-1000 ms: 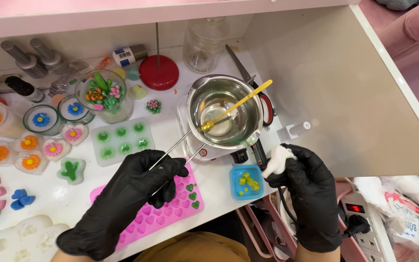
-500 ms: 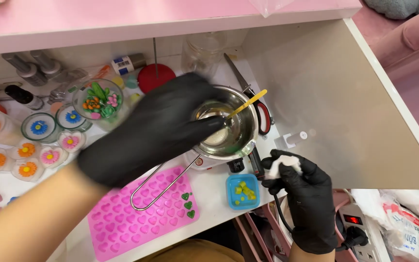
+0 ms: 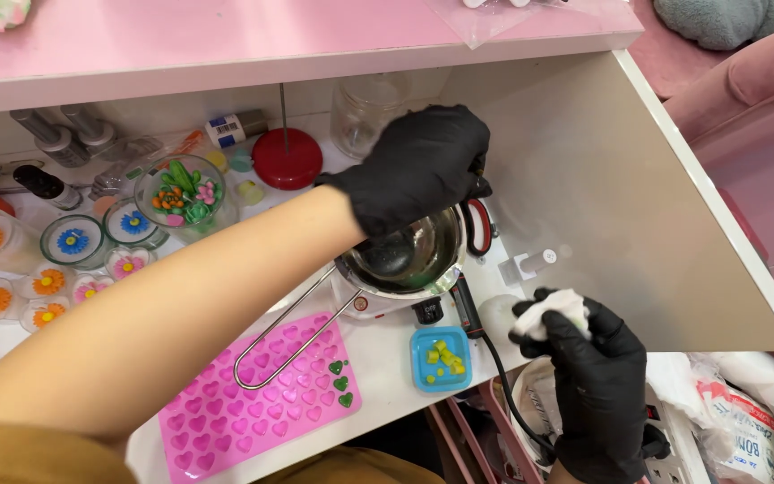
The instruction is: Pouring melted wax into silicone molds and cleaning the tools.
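Observation:
My left hand (image 3: 423,161), in a black glove, reaches across a steel melting pot (image 3: 427,244) and curls its fingers at the pot's far right rim. What the fingers grip is hidden under the hand. The pot stands on a small white hot plate (image 3: 371,302), its wire handle (image 3: 266,350) pointing towards me over a pink heart mould (image 3: 253,408). My right hand (image 3: 589,367), also gloved, is off the table's right front corner and holds a crumpled white tissue (image 3: 555,305).
A small blue tray of yellow-green bits (image 3: 441,358) sits in front of the hot plate. Flower candles, a glass bowl of wax succulents (image 3: 185,193), a red dish (image 3: 287,159) and a glass jar (image 3: 365,103) crowd the back left. A white side panel (image 3: 620,197) walls the right; a power strip (image 3: 674,444) lies below.
My left hand let go of the pot's wire handle and swung over the pot to its far right rim. The yellow stick is no longer seen. My right hand with the tissue dropped lower.

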